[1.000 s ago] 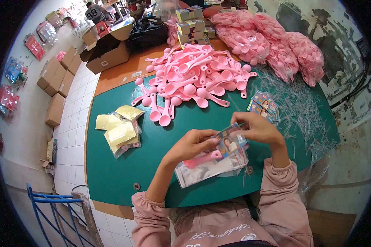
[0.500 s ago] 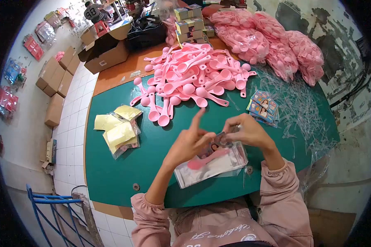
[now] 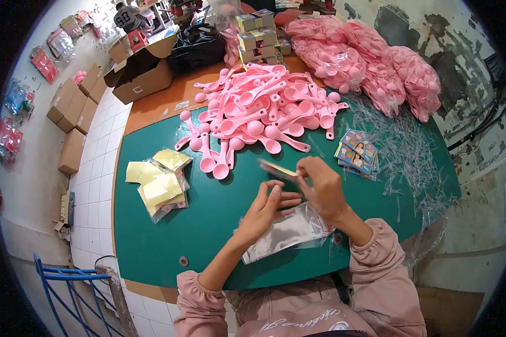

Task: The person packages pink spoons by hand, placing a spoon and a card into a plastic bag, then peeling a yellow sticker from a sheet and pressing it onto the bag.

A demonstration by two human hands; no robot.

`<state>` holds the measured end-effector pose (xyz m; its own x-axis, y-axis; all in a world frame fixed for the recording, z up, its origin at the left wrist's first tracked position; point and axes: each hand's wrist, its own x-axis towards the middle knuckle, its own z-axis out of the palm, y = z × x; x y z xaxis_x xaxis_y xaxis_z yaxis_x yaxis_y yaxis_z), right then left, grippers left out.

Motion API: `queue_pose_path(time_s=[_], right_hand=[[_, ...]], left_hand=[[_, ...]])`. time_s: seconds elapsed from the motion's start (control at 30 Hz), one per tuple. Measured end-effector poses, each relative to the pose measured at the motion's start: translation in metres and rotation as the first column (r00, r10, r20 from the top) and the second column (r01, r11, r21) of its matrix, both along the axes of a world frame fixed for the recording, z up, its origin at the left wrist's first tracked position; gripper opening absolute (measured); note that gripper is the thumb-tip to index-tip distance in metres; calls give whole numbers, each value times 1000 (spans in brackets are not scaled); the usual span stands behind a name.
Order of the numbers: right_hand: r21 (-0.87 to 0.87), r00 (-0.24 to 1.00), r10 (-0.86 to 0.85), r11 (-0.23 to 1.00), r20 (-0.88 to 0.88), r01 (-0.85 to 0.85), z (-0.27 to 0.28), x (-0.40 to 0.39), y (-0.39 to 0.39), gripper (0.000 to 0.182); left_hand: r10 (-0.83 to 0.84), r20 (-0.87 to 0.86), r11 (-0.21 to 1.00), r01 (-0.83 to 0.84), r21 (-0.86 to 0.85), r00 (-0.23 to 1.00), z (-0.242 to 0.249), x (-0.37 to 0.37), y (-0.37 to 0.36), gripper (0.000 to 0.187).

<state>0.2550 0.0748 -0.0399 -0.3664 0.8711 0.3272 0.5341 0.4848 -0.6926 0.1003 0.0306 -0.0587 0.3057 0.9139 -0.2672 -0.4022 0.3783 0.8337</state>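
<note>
My right hand (image 3: 322, 188) pinches a small plastic packet (image 3: 279, 170) by its right end, above the table. The packet is seen nearly edge-on and blurred, with a pale yellow side showing. Just left of it, my left hand (image 3: 264, 210) has its fingers apart and holds nothing I can see. A stack of clear plastic bags (image 3: 281, 238) lies flat under both hands, partly covered by them. Beyond is a large heap of pink measuring spoons (image 3: 258, 106). Several filled packets with yellow cards (image 3: 162, 188) lie to the left, and printed cards (image 3: 358, 150) to the right.
Thin clear plastic pieces (image 3: 404, 157) are strewn over the right side of the green table (image 3: 208, 261). Bulging bags of pink spoons (image 3: 371, 64) stand at the back right. Bundled cards (image 3: 257, 38), a black bag (image 3: 199, 48) and an open carton (image 3: 143, 76) are at the back.
My right hand has lifted the packet off the stack of bags and turned it edge-on. My left hand has moved down, its raised forefinger now lowered. The pink spoon no longer shows over the stack.
</note>
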Motion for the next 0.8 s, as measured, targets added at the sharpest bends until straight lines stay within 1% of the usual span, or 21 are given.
queue_pose_path(time_s=[0.03,0.07,0.1,0.13,0.17,0.2,0.23,0.27,0.3,0.33,0.37,0.43,0.47,0.5,0.53,0.6,0.63,0.67,0.73,0.77,0.8], right_hand=[[93,996,-3,996,90,-5,-2,0,-1,35],[94,996,-4,996,90,-5,-1,0,-2,35],[43,980,171,983,102,-176,1,0,-3,41],[-13,933,344,939,104,-344,3,0,-5,47],[-47,909,414,910,54,-412,10,3,-6,51],[-53,906,419,908,51,-417,12,8,-5,51],[-55,901,423,906,94,-419,14,13,-2,49],[-57,896,423,906,134,-419,14,15,-1,46],[-59,897,422,907,132,-418,15,14,-2,46],[-57,890,428,904,156,-424,16,12,-3,41],[-56,883,432,901,181,-430,16,10,-5,36],[-30,870,464,884,168,-466,10,2,-12,32],[1,853,499,863,154,-506,8,-3,-16,28],[25,840,512,851,180,-524,8,-6,-21,28],[21,838,516,850,177,-527,7,-10,-24,28],[-24,815,542,835,205,-550,5,-15,-31,28],[6,816,541,833,203,-554,6,-18,-33,25],[4,814,543,831,205,-556,4,-20,-34,25],[25,830,478,863,287,-505,0,-23,-36,22],[24,828,481,860,289,-509,0,-23,-36,22],[-27,837,494,864,234,-502,0,-22,-35,21]], left_hand=[[-1,1,1000,1,0,1000,3,0,0,28],[-11,7,993,12,-117,1000,7,0,0,28],[-18,12,972,20,-233,1000,9,-3,0,28],[-13,9,972,15,-235,1000,4,-7,1,28],[-21,33,985,27,-173,999,-3,-12,2,29],[-30,59,993,37,-108,998,-9,-18,1,30],[-80,19,987,82,-135,997,-11,-24,1,39],[-78,19,987,80,-140,997,-7,-28,-2,39],[-85,-12,986,82,-147,996,3,-31,-7,44],[-94,-43,984,86,-155,995,11,-32,-11,51],[-100,-41,983,92,-158,994,14,-34,-15,51],[-42,-149,989,21,-143,988,17,-38,-26,64],[-40,-148,989,18,-149,988,20,-41,-31,64],[-88,-141,989,70,-128,986,23,-45,-36,66],[-136,-136,987,122,-108,981,24,-48,-39,68],[-159,-158,985,147,-87,974,20,-50,-45,68],[-186,-185,982,178,-59,965,18,-51,-47,68],[-184,-182,983,176,-59,966,17,-51,-47,68],[-117,-302,990,134,35,946,14,-48,-49,66],[-113,-300,991,130,36,947,15,-46,-49,66],[-96,-346,992,118,42,933,18,-44,-49,65]])
